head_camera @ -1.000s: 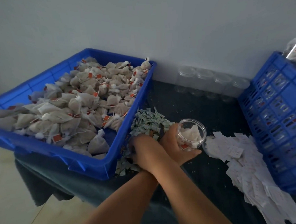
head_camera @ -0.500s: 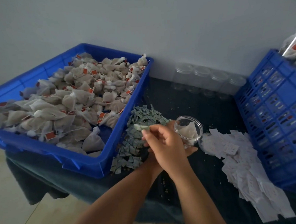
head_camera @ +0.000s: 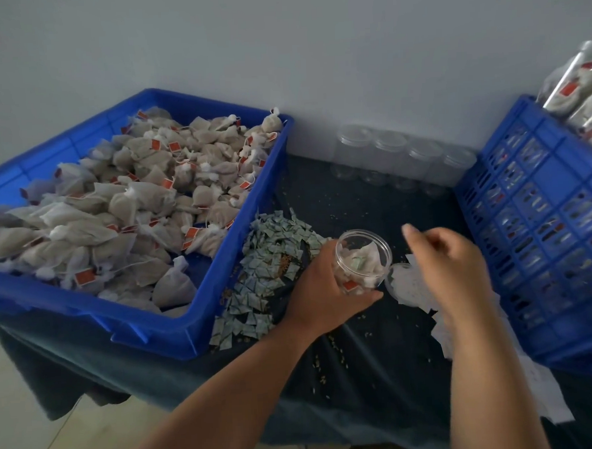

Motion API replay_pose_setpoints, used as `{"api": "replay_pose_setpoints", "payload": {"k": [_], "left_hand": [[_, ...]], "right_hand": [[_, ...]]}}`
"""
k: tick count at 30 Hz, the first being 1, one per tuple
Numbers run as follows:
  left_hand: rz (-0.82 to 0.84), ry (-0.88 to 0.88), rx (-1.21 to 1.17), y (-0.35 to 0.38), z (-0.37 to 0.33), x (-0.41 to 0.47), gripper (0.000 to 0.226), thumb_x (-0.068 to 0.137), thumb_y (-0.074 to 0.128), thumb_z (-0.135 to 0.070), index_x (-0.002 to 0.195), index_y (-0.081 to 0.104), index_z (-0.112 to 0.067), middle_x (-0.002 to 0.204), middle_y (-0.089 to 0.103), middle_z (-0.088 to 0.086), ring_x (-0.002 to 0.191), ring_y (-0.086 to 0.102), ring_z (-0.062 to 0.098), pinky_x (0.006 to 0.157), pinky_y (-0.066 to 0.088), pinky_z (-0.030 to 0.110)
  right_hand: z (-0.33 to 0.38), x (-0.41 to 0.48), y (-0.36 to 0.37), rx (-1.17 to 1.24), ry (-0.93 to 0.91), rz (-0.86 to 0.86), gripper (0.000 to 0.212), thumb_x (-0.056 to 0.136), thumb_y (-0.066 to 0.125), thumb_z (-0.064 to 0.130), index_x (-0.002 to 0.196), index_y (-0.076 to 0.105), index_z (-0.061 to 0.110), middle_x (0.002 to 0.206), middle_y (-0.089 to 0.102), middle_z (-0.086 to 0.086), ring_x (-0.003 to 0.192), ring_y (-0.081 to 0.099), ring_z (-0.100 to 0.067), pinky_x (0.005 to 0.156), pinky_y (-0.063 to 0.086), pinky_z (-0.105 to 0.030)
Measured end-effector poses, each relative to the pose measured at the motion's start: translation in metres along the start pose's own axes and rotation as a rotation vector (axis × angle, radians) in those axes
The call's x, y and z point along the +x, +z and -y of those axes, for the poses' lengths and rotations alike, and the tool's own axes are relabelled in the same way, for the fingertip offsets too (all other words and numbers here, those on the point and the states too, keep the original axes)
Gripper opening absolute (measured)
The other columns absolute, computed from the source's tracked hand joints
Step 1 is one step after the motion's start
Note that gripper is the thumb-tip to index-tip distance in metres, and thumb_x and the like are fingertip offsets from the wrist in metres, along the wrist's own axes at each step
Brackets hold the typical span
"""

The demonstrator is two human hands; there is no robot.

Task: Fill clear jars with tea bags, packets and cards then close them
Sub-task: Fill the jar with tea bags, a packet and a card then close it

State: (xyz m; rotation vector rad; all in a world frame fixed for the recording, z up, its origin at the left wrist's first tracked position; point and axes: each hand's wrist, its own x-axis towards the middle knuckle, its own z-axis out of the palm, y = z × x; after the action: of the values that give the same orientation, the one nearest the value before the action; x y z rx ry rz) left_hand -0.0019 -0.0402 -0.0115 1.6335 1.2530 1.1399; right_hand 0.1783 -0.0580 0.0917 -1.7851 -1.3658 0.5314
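Jar in my left grip, right hand over the cards

My left hand [head_camera: 325,288] has its grip wrapped round the open clear jar [head_camera: 363,258], tea bags and a green packet inside. Just right of the jar my right hand [head_camera: 451,267] hovers loosely curled, its grip holding nothing, above the white cards [head_camera: 407,285] on the tabletop [head_camera: 380,357]. Left of the jar lie the packets [head_camera: 265,260], then the blue tray [head_camera: 203,311] of tea bags [head_camera: 122,212]. Beyond the jar stand empty jars [head_camera: 401,157]

two blue crates: a solid one [head_camera: 203,318] left, a slatted one [head_camera: 542,245] right. four empty clear jars [head_camera: 404,160] along the wall, one open jar [head_camera: 363,258] in hand. three heaps: tea bags [head_camera: 132,205], green packets [head_camera: 272,260], white cards [head_camera: 414,286].
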Motion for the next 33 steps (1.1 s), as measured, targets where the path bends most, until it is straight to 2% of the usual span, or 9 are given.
{"api": "replay_pose_setpoints", "payload": {"k": [2,6,9,12,16,18,21,26,33], "left_hand": [[-0.016,0.007,0.013,0.0,0.0,0.0,0.086,0.064,0.096,-0.059,0.129,0.04,-0.06,0.121,0.054,-0.049,0.1,0.068,-0.013,0.079,0.053,0.006],[-0.052,0.03,0.047,0.001,0.002,0.001,0.088,0.063,0.095,-0.062,0.131,0.038,-0.06,0.124,0.053,-0.049,0.114,0.057,-0.02,0.089,0.047,0.002],[-0.068,0.049,0.067,0.003,0.007,0.002,0.091,0.063,0.094,-0.065,0.131,0.034,-0.065,0.125,0.052,-0.05,0.121,0.05,-0.024,0.091,0.04,-0.004],[-0.07,0.054,0.075,0.004,0.01,0.004,0.094,0.062,0.093,-0.068,0.136,0.036,-0.062,0.126,0.05,-0.05,0.123,0.047,-0.027,0.091,0.037,-0.006],[-0.043,0.034,0.078,0.005,0.014,0.004,0.106,0.061,0.092,-0.072,0.149,0.037,-0.048,0.136,0.055,-0.034,0.128,0.054,-0.012,0.101,0.045,0.009],[-0.038,0.023,0.088,0.005,0.014,0.004,0.111,0.061,0.091,-0.073,0.153,0.036,-0.044,0.143,0.054,-0.029,0.129,0.056,-0.006,0.105,0.049,0.02],[-0.034,0.014,0.094,0.004,0.014,0.004,0.115,0.061,0.092,-0.073,0.156,0.035,-0.041,0.147,0.054,-0.025,0.132,0.054,-0.005,0.109,0.049,0.023],[-0.034,0.011,0.088,0.004,0.013,0.004,0.112,0.062,0.093,-0.07,0.153,0.037,-0.041,0.145,0.055,-0.025,0.13,0.055,-0.005,0.109,0.051,0.025],[-0.032,0.014,0.076,0.004,0.012,0.003,0.108,0.062,0.092,-0.07,0.151,0.037,-0.044,0.142,0.054,-0.026,0.13,0.055,-0.004,0.108,0.051,0.024]], "right_hand": [[-0.02,0.007,-0.012,0.009,0.044,-0.048,0.042,0.098,0.062,0.065,0.082,0.067,0.026,0.074,0.069,0.012,0.071,0.064,-0.004,0.063,0.043,-0.032],[-0.063,0.019,-0.021,-0.206,0.188,0.111,0.023,0.103,0.063,0.052,0.115,0.069,0.033,0.104,0.069,0.01,0.093,0.065,-0.012,0.068,0.048,-0.033],[-0.093,0.018,-0.021,-0.375,0.269,0.08,0.036,0.105,0.066,0.04,0.139,0.064,0.029,0.125,0.067,0.002,0.108,0.066,-0.021,0.082,0.054,-0.038],[-0.113,0.016,-0.025,-0.595,0.308,0.033,0.027,0.104,0.066,0.037,0.125,0.072,0.02,0.123,0.071,-0.006,0.107,0.067,-0.026,0.095,0.056,-0.042],[-0.122,0.01,-0.025,-0.476,0.266,-0.09,0.013,0.104,0.067,0.026,0.103,0.08,0.024,0.112,0.078,0.001,0.086,0.064,-0.013,0.074,0.05,-0.032],[-0.122,0.006,-0.023,-0.379,0.272,-0.162,0.012,0.103,0.07,0.031,0.11,0.077,0.025,0.12,0.075,-0.001,0.093,0.065,-0.014,0.076,0.051,-0.034],[-0.12,0.006,-0.021,-0.458,0.321,-0.081,0.046,0.1,0.07,0.048,0.14,0.068,0.025,0.144,0.06,-0.01,0.127,0.061,-0.03,0.104,0.053,-0.048],[-0.119,0.006,-0.018,-0.481,0.294,-0.087,0.028,0.098,0.072,0.047,0.122,0.076,0.033,0.142,0.058,-0.007,0.124,0.059,-0.029,0.105,0.052,-0.048],[-0.117,0.013,-0.016,-0.633,0.36,0.103,0.044,0.1,0.067,0.059,0.139,0.062,0.039,0.157,0.039,-0.009,0.142,0.042,-0.037,0.111,0.039,-0.043]]}}
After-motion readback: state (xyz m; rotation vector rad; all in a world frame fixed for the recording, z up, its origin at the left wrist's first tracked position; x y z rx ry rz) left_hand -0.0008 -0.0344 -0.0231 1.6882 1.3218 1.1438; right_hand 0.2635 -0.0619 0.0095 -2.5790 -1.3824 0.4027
